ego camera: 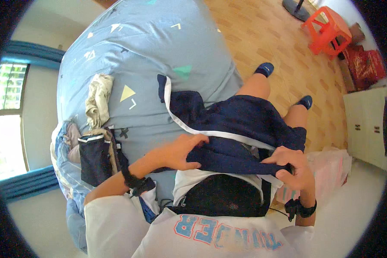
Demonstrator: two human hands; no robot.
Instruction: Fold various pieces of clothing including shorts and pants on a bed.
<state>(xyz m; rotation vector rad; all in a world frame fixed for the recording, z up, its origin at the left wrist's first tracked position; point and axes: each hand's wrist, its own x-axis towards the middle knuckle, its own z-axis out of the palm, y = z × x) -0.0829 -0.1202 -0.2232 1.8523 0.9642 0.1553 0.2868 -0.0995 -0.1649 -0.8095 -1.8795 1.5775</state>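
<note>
Navy trousers (227,154) with a white side stripe lie across my lap, one leg stretched over the bed to the left. My left hand (177,151), slightly blurred, grips a folded part of them with thumb and fingers spread on either side of the cloth. At the right end my right hand (292,166) pinches the edge of the same cloth between thumb and fingers. Both my wrists carry black straps. Beneath the trousers, dark cloth covers my thighs, and a black pack (225,195) sits against my white shirt.
I sit at the edge of a bed with a blue patterned sheet (142,58). To the left lie a crumpled cream garment (99,98), a folded black garment (95,158) and a blue bundle of cloth (64,167). A red plastic stool (330,30) and white cabinet (367,125) stand rightward.
</note>
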